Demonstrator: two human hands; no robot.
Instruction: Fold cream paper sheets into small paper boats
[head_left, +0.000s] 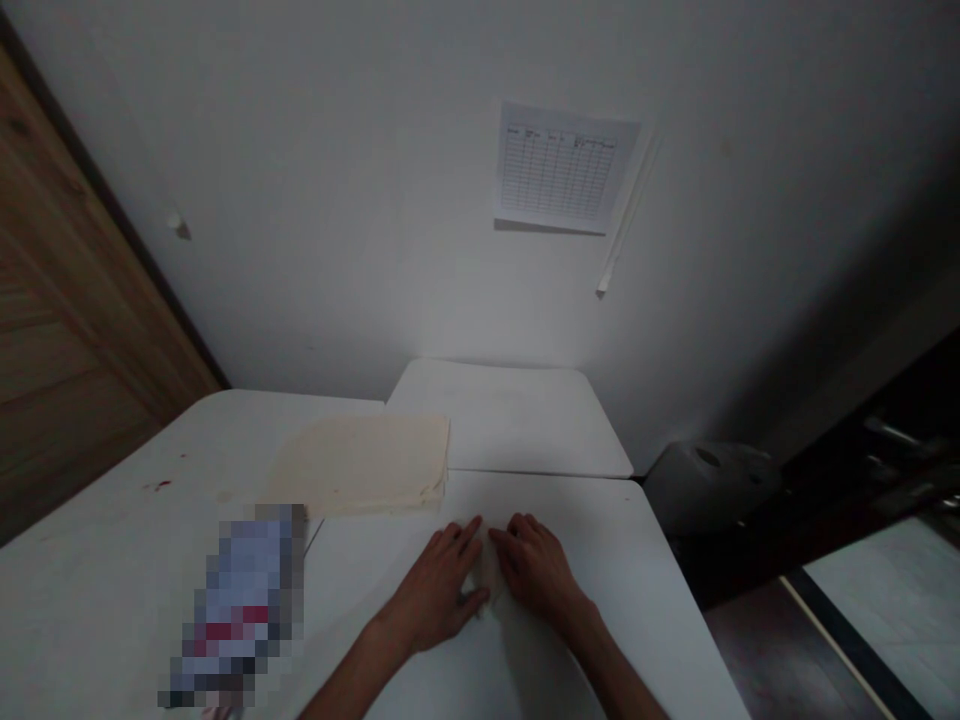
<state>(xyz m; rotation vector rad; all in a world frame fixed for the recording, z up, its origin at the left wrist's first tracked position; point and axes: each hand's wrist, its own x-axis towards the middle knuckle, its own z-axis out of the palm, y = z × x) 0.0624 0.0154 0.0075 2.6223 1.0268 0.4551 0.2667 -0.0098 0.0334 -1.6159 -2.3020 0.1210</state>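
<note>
My left hand (441, 590) and my right hand (536, 568) lie side by side on a white table (645, 580), fingers stretched flat and pointing away from me. Between and under them is a small pale sheet or cloth (489, 572), pressed down by both hands; its edges are hard to make out against the table. Just beyond the hands, to the left, lies a flat stack of cream-coloured sheets (367, 462).
A blurred, pixelated object (240, 610) stands at the near left. A second white table (517, 415) abuts the wall. A printed chart (562, 165) hangs on the wall. A wooden door (67, 330) is left; a grey round object (709, 480) sits right.
</note>
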